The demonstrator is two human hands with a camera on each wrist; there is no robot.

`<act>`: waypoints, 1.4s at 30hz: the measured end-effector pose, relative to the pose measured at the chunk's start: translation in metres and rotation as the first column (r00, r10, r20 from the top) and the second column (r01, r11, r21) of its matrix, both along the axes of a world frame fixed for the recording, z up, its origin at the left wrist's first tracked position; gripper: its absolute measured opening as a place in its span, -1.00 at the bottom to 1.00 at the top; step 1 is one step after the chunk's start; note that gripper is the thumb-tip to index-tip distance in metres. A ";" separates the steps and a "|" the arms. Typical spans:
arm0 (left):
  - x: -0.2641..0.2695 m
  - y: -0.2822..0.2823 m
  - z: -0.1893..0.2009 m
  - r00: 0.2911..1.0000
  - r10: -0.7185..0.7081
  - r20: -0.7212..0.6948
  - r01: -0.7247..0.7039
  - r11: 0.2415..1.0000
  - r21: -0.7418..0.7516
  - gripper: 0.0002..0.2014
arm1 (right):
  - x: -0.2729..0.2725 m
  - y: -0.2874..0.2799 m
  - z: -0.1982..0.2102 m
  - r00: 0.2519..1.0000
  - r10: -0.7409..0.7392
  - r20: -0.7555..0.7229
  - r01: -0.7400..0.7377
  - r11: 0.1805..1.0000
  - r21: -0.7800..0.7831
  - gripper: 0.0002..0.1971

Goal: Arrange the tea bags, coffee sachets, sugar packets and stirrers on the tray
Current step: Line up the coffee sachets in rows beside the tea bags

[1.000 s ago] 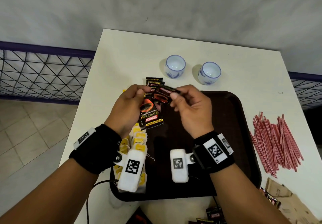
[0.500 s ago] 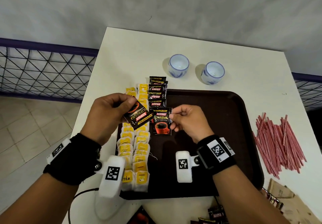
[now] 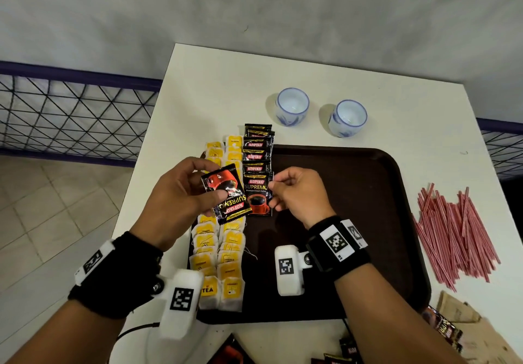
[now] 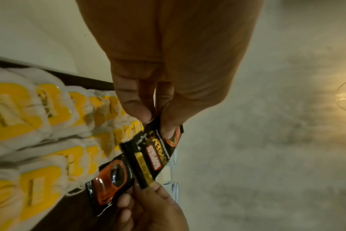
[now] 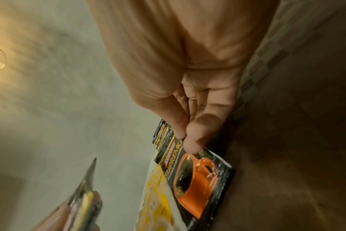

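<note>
1. Wire-mesh fencing with a purple rail (image 3: 70,103) stood at far left, beside the white rectangular table (image 3: 215,86).
2. Left hand (image 3: 181,193) hovered over the tray's left edge, thumb and curled fingers pinching a black-and-orange Kopiko coffee sachet (image 3: 226,192), which was held tilted and upside down above the tea bags.
3. Yellow-tagged white tea bags (image 3: 218,253) lay in two overlapping columns along the left side of the dark brown plastic tray (image 3: 368,193), the farthest ones reaching over its far rim.
4. Column of overlapping black coffee sachets (image 3: 258,148) lay just right of the tea bags, its far end extending past the tray rim onto the table.
5. Nearest sachet of that column (image 3: 257,196) lay flat on the tray, face up; the right hand (image 3: 297,193) pinched its right edge between thumb and forefinger, the other fingers curled.
6. Two white-and-blue ceramic cups (image 3: 319,111) stood upright on the table beyond the tray, apart from each other.
7. Loose pile of thin red stirrers (image 3: 452,230) lay on the table right of the tray.
8. Brown paper packets (image 3: 467,327) and further dark sachets (image 3: 441,327) lay at the table's near right corner, off the tray.
</note>
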State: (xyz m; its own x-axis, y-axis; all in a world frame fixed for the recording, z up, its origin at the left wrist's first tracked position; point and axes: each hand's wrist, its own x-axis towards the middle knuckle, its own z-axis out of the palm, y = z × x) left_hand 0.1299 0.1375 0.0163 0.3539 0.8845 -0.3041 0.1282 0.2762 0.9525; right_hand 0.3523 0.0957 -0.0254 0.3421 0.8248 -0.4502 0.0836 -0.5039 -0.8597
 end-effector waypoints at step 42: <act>0.021 -0.064 -0.011 0.901 0.197 -0.386 -0.123 0.970 0.208 -0.92 | 0.004 -0.041 0.008 0.998 0.039 0.041 -0.041 0.999 0.033 -0.89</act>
